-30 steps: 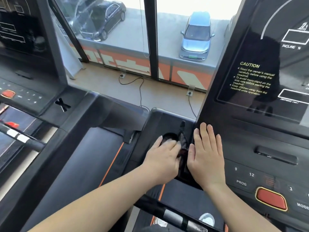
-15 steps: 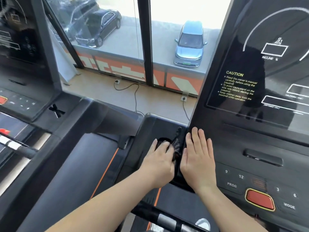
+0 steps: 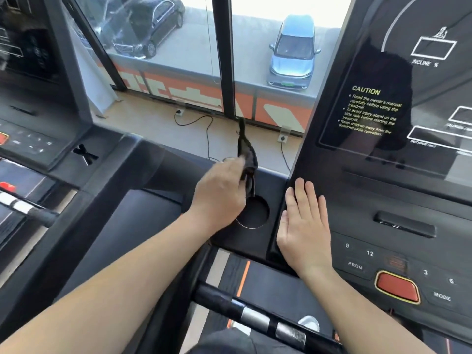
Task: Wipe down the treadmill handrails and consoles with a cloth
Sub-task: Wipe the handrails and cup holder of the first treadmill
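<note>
Holds the dark cloth (image 3: 246, 152) in the left grip (image 3: 219, 190), fingers curled round its lower end, upper end sticking up, just above the round cup holder (image 3: 258, 213). Rests the right grip (image 3: 304, 226) flat, fingers straight and together, on the left edge of the console (image 3: 383, 200), just right of the cup holder and left of the red button (image 3: 397, 287).
</note>
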The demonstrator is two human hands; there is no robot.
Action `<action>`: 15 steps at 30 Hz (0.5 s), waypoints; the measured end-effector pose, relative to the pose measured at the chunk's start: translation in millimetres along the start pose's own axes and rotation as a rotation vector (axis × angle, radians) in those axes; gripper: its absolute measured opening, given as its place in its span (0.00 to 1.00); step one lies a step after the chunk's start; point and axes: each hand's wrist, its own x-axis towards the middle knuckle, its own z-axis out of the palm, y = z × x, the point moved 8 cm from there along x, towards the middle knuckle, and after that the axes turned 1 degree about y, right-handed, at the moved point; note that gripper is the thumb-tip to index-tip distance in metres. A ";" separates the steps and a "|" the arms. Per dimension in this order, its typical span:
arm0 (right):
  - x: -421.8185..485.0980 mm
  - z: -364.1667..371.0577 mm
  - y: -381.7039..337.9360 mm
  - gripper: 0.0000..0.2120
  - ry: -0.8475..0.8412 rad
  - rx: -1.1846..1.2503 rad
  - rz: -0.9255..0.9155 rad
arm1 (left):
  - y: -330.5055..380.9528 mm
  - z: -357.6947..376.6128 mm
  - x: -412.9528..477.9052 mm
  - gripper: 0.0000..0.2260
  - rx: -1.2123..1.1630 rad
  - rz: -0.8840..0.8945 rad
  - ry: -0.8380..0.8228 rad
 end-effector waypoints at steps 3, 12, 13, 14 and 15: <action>-0.5 -1.4 -0.3 0.26 0.021 -0.004 -0.008 | -0.6 67.7 2.8 0.29 0.266 0.104 -0.469; 2.8 -0.3 1.5 0.26 0.012 0.001 -0.014 | 24.3 99.8 37.4 0.28 0.234 0.219 -0.535; 2.0 0.2 2.0 0.26 0.011 0.002 -0.014 | 29.8 100.8 18.8 0.27 0.192 0.248 -0.546; 1.3 0.8 2.2 0.26 0.011 0.004 -0.011 | 31.3 100.6 6.5 0.27 0.158 0.258 -0.552; 1.5 1.1 1.8 0.26 0.008 0.005 -0.009 | 30.6 99.5 5.0 0.26 0.132 0.254 -0.561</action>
